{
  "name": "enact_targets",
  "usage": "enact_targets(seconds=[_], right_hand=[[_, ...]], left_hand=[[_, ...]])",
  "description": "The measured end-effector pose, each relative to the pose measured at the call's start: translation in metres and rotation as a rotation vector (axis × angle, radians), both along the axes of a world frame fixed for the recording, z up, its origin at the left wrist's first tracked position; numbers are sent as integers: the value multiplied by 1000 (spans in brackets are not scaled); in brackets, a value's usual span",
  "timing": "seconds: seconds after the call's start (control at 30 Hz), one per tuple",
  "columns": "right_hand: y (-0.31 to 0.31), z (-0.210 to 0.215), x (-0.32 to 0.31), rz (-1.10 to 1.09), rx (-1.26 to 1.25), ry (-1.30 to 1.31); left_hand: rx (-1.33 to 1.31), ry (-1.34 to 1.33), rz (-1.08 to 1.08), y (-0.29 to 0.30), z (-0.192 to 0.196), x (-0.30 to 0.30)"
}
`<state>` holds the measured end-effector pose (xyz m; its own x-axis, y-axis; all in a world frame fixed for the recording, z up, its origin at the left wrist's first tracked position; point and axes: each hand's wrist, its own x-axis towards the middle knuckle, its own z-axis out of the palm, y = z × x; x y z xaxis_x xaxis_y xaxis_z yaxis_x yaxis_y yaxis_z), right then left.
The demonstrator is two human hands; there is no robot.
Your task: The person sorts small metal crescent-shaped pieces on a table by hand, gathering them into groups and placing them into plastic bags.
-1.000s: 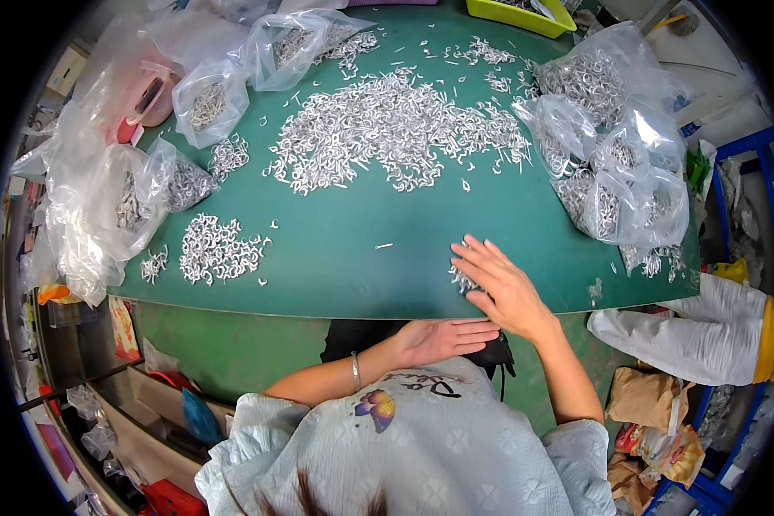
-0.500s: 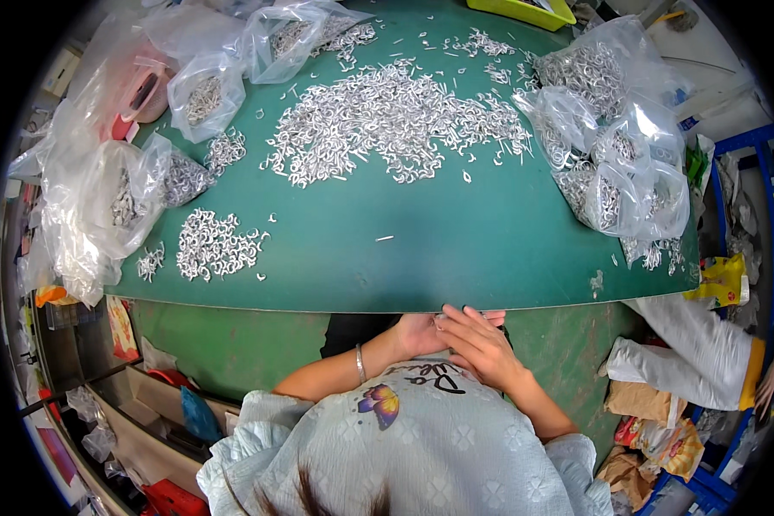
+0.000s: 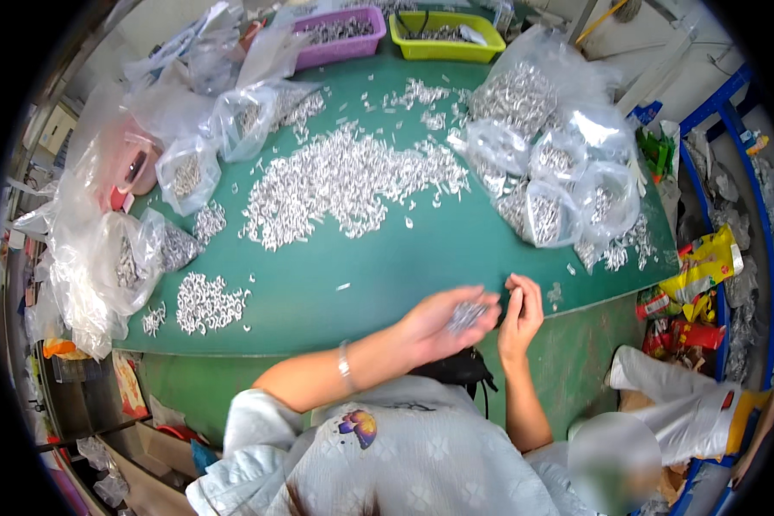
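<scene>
The left hand [image 3: 449, 320], open and palm up, now cradles small metal pieces [image 3: 466, 316] by the near edge of the table [image 3: 301, 318], which suggests the batch under the other palm a second ago has been gathered. At three o'clock the right hand [image 3: 522, 320] is part-curled, its grip unclear; a large heap [image 3: 344, 185] lies at eleven, a smaller pile [image 3: 206, 303] at nine.

pale blue-grey top [image 3: 378, 477] w/ faint petal-type motifs [image 3: 436, 464], loose sleeves [image 3: 262, 421], dark lettering [image 3: 414, 406], purple & orange butterfly print [image 3: 360, 427]; silver-col. bracelet [image 3: 345, 368], l. wrist [image 3: 359, 359].
</scene>
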<state>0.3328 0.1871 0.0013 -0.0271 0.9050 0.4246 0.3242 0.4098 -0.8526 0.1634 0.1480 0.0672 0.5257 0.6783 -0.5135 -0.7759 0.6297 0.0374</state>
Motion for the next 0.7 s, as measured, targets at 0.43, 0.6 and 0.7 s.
enact_targets(seconds=[0.43, 0.6, 0.7], right_hand=[[2, -1, -11, -120, -42, -35], [3, 8, -11, -137, -9, -61], [3, 7, -12, -125, -13, -59]], left_hand=[[535, 989, 529, 198, -6, 99], [774, 1092, 389, 189, -12, 89], [954, 1179, 273, 177, 1, 74]])
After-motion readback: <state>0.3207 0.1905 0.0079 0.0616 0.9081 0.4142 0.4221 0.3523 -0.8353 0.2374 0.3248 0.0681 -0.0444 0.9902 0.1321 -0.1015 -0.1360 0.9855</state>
